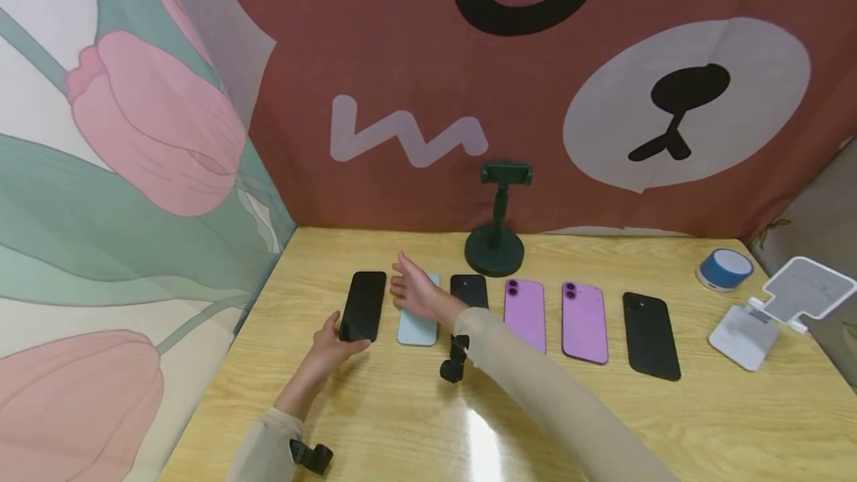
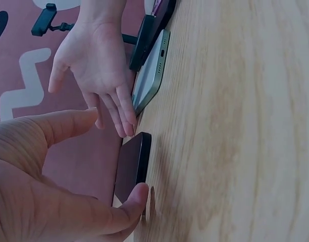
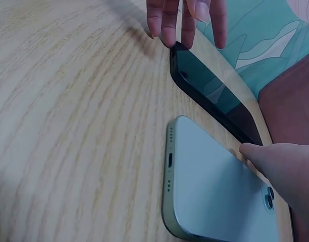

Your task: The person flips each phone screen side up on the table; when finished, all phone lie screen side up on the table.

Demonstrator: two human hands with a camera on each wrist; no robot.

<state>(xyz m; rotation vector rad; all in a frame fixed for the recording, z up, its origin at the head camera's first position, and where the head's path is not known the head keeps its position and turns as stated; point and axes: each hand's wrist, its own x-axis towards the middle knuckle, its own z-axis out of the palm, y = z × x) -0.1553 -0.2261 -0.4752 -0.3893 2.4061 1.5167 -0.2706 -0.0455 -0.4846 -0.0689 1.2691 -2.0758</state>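
Observation:
A black smartphone [image 1: 364, 303] lies glossy face up at the left end of a row of phones. My left hand [image 1: 328, 352] is at its near left corner, fingertips right at the edge and fingers spread. My right hand [image 1: 418, 288] is held over a light-blue smartphone [image 1: 418, 331], palm turned left and fingers extended, holding nothing. In the right wrist view, the light-blue phone [image 3: 220, 186] lies back up, its lenses partly covered by my right thumb. A dark smartphone [image 1: 470, 287] beside it is partly hidden by my right wrist.
Further right lie two purple smartphones [image 1: 525, 311] and another black smartphone [image 1: 652, 337]. Behind the row stands a dark green phone stand [image 1: 494, 250]. A blue-and-white cylinder [image 1: 726, 270] and a white folding stand [image 1: 743, 337] sit at the right. Printed cloth [image 1: 415, 58] hangs behind the wooden table [image 1: 395, 415].

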